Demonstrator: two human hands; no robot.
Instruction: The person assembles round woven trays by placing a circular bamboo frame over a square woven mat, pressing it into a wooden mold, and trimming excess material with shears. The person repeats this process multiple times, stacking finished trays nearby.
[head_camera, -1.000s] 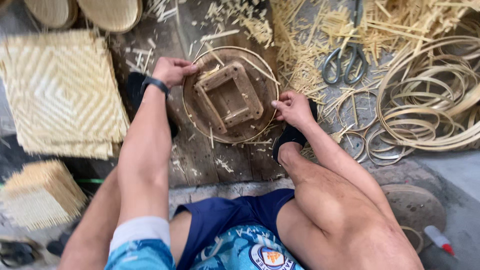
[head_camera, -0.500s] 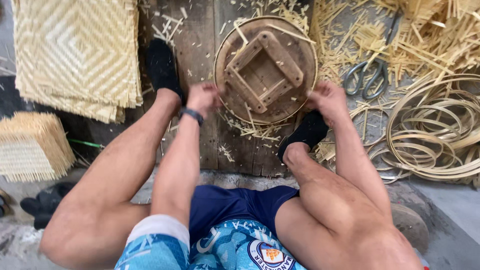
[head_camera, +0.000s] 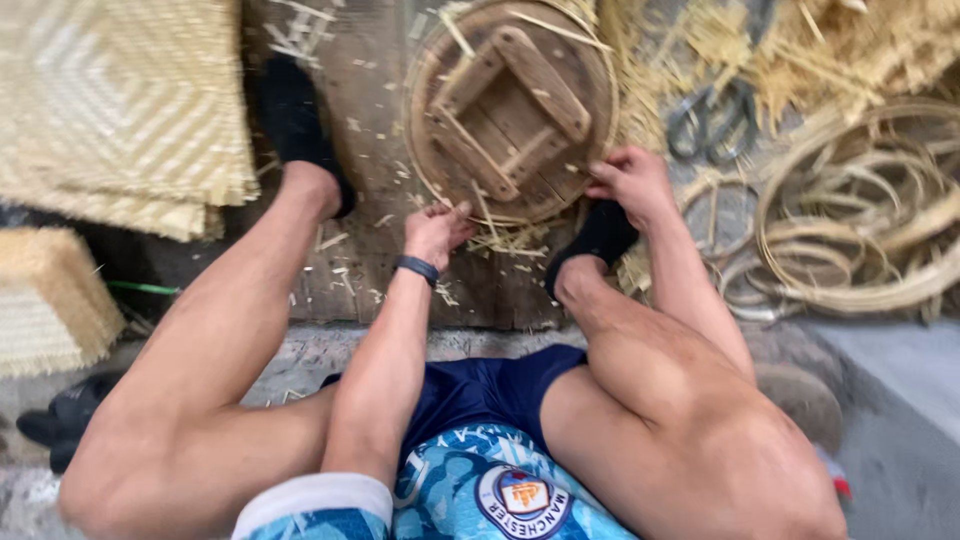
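A round wooden form (head_camera: 512, 105) with a square wooden block on top lies on the plank floor between my feet. A thin bamboo hoop runs around its rim. My left hand (head_camera: 437, 230), with a dark band on the wrist, pinches the hoop at the form's near left edge. My right hand (head_camera: 632, 183) grips the hoop at the near right edge. Black socks cover both feet, the right one (head_camera: 598, 238) just under my right hand.
Stacked woven bamboo mats (head_camera: 120, 110) lie at the left, and a bundle of strips (head_camera: 50, 300) sits below them. Scissors (head_camera: 712, 118) rest in loose bamboo shavings at the upper right. Coiled bamboo hoops (head_camera: 850, 230) pile at the right.
My left hand has moved from the form's far left edge down to its near edge. The view has shifted so the form sits higher and nearer.
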